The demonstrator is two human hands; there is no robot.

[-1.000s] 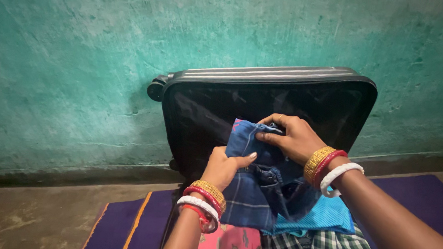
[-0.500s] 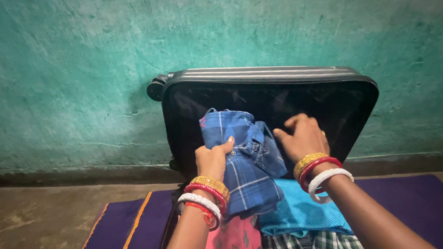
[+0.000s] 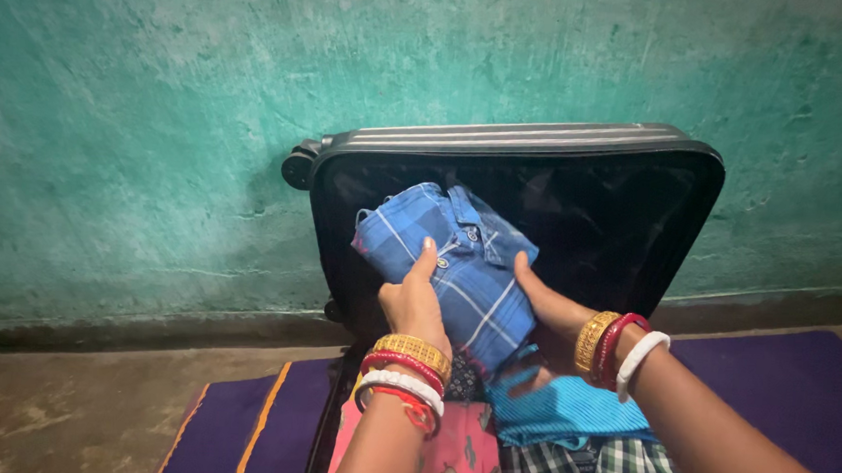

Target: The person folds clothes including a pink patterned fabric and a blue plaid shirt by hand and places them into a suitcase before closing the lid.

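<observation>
A folded blue checked shirt (image 3: 458,262) is lifted in front of the raised lid of an open black suitcase (image 3: 621,212). My left hand (image 3: 414,298) grips its left edge, thumb on top. My right hand (image 3: 546,308) holds it from the right and underneath, palm against the cloth. Both wrists wear gold, red and white bangles. Below the shirt lie a turquoise cloth (image 3: 565,413), a pink patterned cloth (image 3: 449,455) and a green checked cloth (image 3: 600,471), stacked in the suitcase's lower half.
The suitcase lid leans against a teal plastered wall (image 3: 142,120). A purple mat with an orange stripe (image 3: 242,427) lies under the suitcase on a bare concrete floor (image 3: 64,401).
The blue shirt rose from the clothes pile and turned collar-up. My right hand slid from on top of it to under its right side; my left hand moved up with it.
</observation>
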